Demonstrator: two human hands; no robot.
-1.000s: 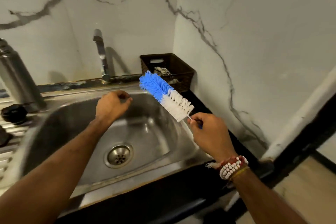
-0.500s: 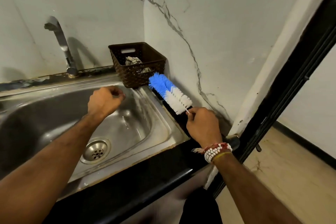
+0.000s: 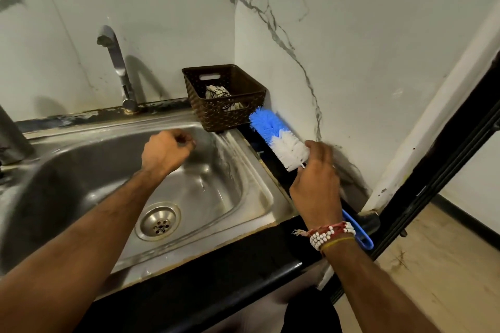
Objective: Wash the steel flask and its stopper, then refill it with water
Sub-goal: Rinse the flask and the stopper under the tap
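R grip [image 3: 316, 184] over brush [image 3: 281, 140] handle, beside sink [image 3: 270, 186]; flask [image 3: 12, 138] far left.

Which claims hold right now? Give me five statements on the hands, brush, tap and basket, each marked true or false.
1. The right hand holds the bottle brush. True.
2. The brush's bristles are all blue. False: blue at the tip, white nearer the handle.
3. Water runs from the tap. False: no stream shows.
4. The brown basket stands in the corner beside the sink. True.
5. The left hand grips the flask. False: it is curled over the sink, empty; the flask stands at the left edge.
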